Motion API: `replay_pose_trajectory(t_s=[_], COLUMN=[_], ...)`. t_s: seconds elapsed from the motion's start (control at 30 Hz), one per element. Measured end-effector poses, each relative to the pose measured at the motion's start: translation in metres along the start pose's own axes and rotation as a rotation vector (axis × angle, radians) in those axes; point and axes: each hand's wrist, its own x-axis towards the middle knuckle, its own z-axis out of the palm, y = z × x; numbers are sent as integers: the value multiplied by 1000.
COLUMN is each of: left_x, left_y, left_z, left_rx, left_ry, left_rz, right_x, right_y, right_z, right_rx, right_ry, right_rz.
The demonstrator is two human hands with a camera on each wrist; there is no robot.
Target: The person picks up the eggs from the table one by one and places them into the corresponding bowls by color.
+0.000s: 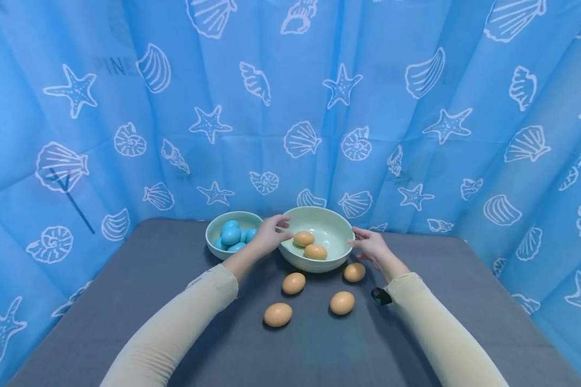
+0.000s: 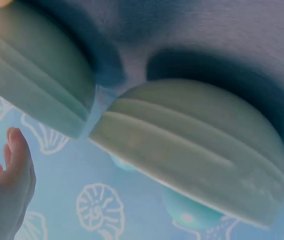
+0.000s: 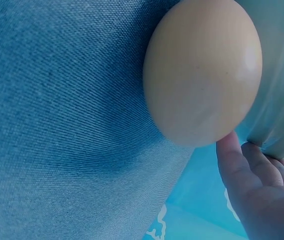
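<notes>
A large pale green bowl [image 1: 336, 228] stands at the back of the table with two brown eggs [image 1: 316, 251] in it. My left hand [image 1: 270, 235] is over its left rim, fingers loosely extended and holding nothing; the left wrist view shows the hand [image 2: 12, 185] raised apart from the bowls. At the bowl's right side, my right hand [image 1: 372, 246] has its fingers against the outer wall, and the right wrist view shows the fingertips [image 3: 254, 147] at the bowl. A brown egg [image 3: 201, 75] lies on the cloth beside this hand, close to the bowl.
Left of the large bowl is a smaller green bowl [image 1: 212, 232] of several blue eggs [image 1: 231, 235]. Brown eggs [image 1: 278, 315] also lie on the grey cloth [image 1: 213, 344] in front. A blue seashell curtain [image 1: 290, 107] hangs behind the table.
</notes>
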Motion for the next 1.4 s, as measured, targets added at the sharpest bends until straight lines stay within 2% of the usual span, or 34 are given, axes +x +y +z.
replay_pose_trajectory(t_s=[0.2,0.43,0.7,0.93,1.2,1.4], left_x=[-24,-51,-77,-93,-106,-110], left_y=[-2,-8,-13,-25,-38,-44], left_z=[-5,-6,-9,-10,-9,-9], left_rx=[20,-40,21,71,94,163], left_ry=[-44,-102,-206,-326,-512,-558], left_rz=[26,7,60,120,155,191], right_x=[0,0,-1,-2,-3,-2], right_y=[2,3,3,2,1,-1], right_z=[1,2,3,1,2,1], right_rx=[-10,-2,0,-6,0,-5], right_ry=[-2,-1,2,4,5,4], right_rz=[-5,6,8,7,8,8])
